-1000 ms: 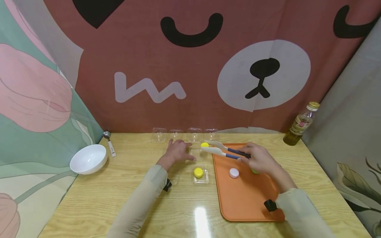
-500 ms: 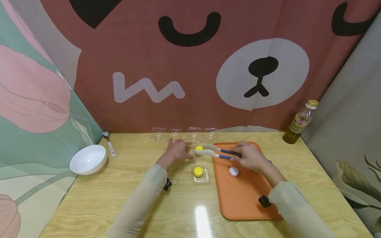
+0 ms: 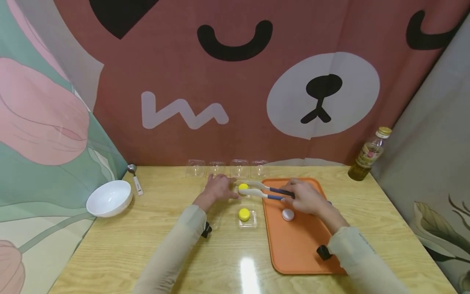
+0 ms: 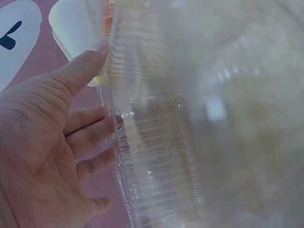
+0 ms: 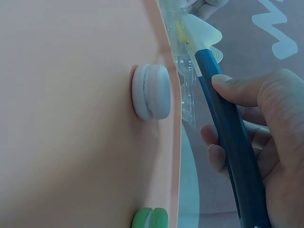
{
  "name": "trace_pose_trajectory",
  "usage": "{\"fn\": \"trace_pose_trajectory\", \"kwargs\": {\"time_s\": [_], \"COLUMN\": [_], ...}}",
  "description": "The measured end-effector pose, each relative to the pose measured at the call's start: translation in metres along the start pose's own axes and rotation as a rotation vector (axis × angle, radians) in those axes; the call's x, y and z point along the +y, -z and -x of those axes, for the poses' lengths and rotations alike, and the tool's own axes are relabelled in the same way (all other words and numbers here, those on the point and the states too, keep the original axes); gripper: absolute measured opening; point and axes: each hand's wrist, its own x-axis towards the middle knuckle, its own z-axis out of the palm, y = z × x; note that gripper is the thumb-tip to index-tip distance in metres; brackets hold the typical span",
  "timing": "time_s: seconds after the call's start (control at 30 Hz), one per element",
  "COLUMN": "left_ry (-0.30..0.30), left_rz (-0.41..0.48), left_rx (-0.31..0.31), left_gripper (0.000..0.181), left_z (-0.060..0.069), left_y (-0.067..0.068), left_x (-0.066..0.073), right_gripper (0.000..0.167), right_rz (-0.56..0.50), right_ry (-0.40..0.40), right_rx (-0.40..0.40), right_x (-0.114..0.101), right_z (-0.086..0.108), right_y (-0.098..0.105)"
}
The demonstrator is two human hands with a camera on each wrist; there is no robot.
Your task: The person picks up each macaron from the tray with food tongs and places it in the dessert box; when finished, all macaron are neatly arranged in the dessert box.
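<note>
My right hand (image 3: 306, 198) grips blue-handled tongs (image 3: 275, 197) with pale tips. Between those tips is a yellow macaron (image 3: 243, 187), low over a clear plastic box beside my left hand (image 3: 219, 189). The left hand's fingers are spread and fairly straight; in the left wrist view its fingertips meet the edge of clear plastic (image 4: 152, 142). Nearer the front, a second yellow macaron (image 3: 244, 214) sits in another clear box (image 3: 247, 224). A pale lilac macaron (image 3: 288, 214) and a green macaron (image 5: 151, 218) are on the orange tray (image 3: 297, 253).
Several clear plastic pieces (image 3: 240, 168) stand along the back edge by the curtain. At the left are a white bowl (image 3: 109, 198) and a measuring spoon (image 3: 137, 184). An oil bottle (image 3: 367, 157) stands at the back right.
The right hand has moved left with the tongs, carrying the yellow macaron from the tray's edge to the clear box and lowering it. The left hand has stayed in place.
</note>
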Motion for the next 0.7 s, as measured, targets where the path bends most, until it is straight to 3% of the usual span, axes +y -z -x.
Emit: {"fn": "trace_pose_trajectory", "kwargs": {"time_s": [0.47, 0.7], "left_ry": [0.0, -0.004], "left_rz": [-0.016, -0.026], "left_rx": [0.001, 0.006], "left_gripper": [0.08, 0.08], "left_z": [0.0013, 0.0007], "left_y": [-0.0025, 0.0001], "left_x": [0.0005, 0.0004], "right_gripper": [0.032, 0.019], "right_rz": [0.039, 0.028], "right_ry": [-0.011, 0.023], "right_rx": [-0.037, -0.011], "right_x": [-0.0042, -0.0054], "right_z": [0.0, -0.0026], "right_y": [-0.0013, -0.0001]}}
